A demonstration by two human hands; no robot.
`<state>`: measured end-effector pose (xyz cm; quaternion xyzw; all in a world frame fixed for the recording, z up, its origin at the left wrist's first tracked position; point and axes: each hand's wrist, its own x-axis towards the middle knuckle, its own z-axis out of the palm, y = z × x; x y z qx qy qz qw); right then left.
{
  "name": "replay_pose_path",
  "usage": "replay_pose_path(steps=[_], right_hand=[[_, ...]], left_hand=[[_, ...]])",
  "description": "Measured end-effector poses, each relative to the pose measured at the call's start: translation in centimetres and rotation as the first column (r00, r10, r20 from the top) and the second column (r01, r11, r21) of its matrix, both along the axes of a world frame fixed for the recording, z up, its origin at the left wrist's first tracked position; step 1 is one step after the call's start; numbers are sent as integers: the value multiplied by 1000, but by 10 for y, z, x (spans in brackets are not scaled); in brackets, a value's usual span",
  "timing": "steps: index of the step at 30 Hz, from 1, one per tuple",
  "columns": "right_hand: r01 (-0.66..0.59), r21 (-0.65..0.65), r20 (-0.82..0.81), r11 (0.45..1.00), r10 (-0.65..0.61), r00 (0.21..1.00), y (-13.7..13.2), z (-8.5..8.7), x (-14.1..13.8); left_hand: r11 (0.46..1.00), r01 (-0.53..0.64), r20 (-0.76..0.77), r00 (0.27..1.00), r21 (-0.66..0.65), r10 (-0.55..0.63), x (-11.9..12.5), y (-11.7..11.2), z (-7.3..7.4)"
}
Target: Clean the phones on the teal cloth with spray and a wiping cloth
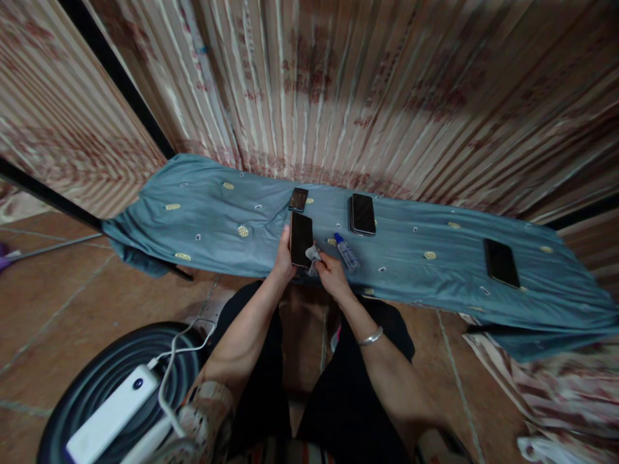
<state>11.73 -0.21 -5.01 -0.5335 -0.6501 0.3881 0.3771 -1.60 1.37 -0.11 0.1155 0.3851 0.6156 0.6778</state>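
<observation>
My left hand (284,256) is closed around the left edge of a dark smartphone (302,237), held with its black face up above the cloth-covered bench. In my right hand (331,273) a crumpled pale wiping cloth (313,255) is pinched, touching the phone's lower right edge. Just right of that hand lies a clear bottle with a blue cap (347,252). Beyond the held phone rests a small dark phone (298,200). Farther right sits a stack of dark phones (362,214), and another black phone (501,263) lies toward the right end.
A blue-green patterned cloth (217,219) drapes the narrow bench. Behind it hangs a striped, flowered curtain (314,84). At lower left, a white power bank (113,415) with a white cable lies on a round black ribbed stool (72,380). Black poles (116,71) stand at the left.
</observation>
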Motion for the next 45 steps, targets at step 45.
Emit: replay_pose_path(steps=[45], right_hand=[[-112,283,8,952,115,993,-16,16,-15]], left_hand=[[999,-10,-100,995,-30,7,7,-6,11]])
